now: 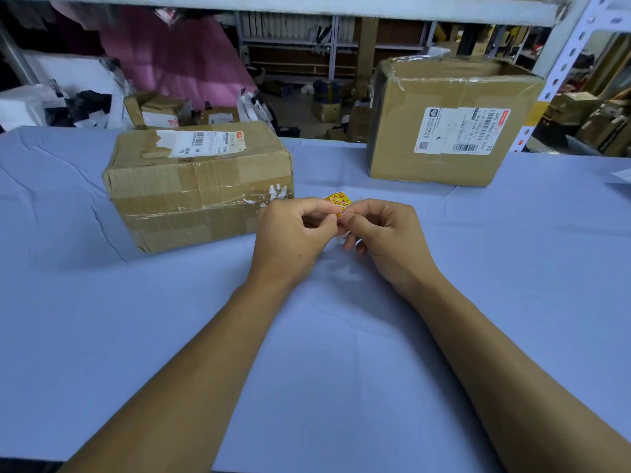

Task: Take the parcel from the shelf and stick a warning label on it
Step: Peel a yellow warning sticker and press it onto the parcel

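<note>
A taped brown cardboard parcel (201, 186) with a white shipping label on top lies on the blue cloth-covered table (102, 319), left of centre. Just to its right, my left hand (293, 237) and my right hand (386, 237) meet above the table. Both pinch a small red and yellow warning label (338, 201) between thumbs and fingertips. Most of the label is hidden by my fingers. The hands sit close to the parcel's right end without touching it.
A second, larger cardboard box (447, 121) with a shipping label stands at the back right. A metal shelf upright (563, 66) rises at the far right. Behind the table lie more parcels, white bags and pink wrapping.
</note>
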Demonstrator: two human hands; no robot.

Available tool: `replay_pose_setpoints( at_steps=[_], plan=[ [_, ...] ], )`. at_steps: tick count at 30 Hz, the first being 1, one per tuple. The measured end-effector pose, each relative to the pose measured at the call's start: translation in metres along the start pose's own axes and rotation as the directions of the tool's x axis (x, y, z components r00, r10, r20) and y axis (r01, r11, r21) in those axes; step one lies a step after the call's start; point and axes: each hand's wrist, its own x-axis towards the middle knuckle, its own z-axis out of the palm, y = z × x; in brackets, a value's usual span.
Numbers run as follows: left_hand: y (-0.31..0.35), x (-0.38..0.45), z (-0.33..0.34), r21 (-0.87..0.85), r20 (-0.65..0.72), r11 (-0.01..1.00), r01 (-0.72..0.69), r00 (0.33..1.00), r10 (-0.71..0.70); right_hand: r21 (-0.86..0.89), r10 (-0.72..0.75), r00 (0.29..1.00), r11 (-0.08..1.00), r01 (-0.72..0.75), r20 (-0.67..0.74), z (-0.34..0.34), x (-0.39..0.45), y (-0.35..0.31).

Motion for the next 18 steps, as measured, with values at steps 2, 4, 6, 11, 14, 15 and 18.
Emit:
replay_pose_setpoints(
  at_steps=[2, 4, 6, 11, 14, 15, 18],
  plan=[
    [-0.0001, -0.0003, -0.0004, 0.004, -0.003, 1.0, -0.009, 1.0, 0.009, 0.0, -0.001, 1.0, 1.0, 0.001, 0.0, 0.0, 0.0001, 0.0001],
    [0.0003, -0.0006, -0.0002, 0.005, -0.003, 1.0, -0.01, 1.0, 0.01, -0.004, -0.003, 1.0, 1.0, 0.003, -0.004, 0.0003, 0.0, 0.0003],
    [0.001, -0.0009, -0.0001, 0.002, -0.002, 1.0, -0.002, 1.0, 0.002, -0.006, -0.006, 1.0, 1.0, 0.006, -0.01, 0.0007, 0.0001, 0.0005],
    [0.0017, -0.0012, 0.0, 0.01, -0.007, 1.0, -0.007, 1.0, 0.007, -0.004, -0.007, 1.0, 1.0, 0.007, -0.021, 0.0016, -0.0006, 0.0006],
    [0.0022, -0.0016, 0.0003, 0.015, -0.005, 1.0, -0.018, 1.0, 0.018, -0.016, -0.013, 0.999, 1.0, 0.012, -0.035, 0.0018, -0.0003, 0.0011],
    [0.0024, -0.0018, 0.0002, 0.017, -0.007, 1.0, -0.023, 1.0, 0.023, -0.02, -0.016, 0.999, 1.0, 0.016, -0.038, 0.0019, 0.0, 0.0014],
    [0.0023, -0.0019, -0.0003, 0.024, -0.015, 0.999, -0.036, 0.999, 0.037, -0.023, -0.023, 0.999, 0.999, 0.022, -0.04, 0.002, 0.0006, 0.002]
  ],
)
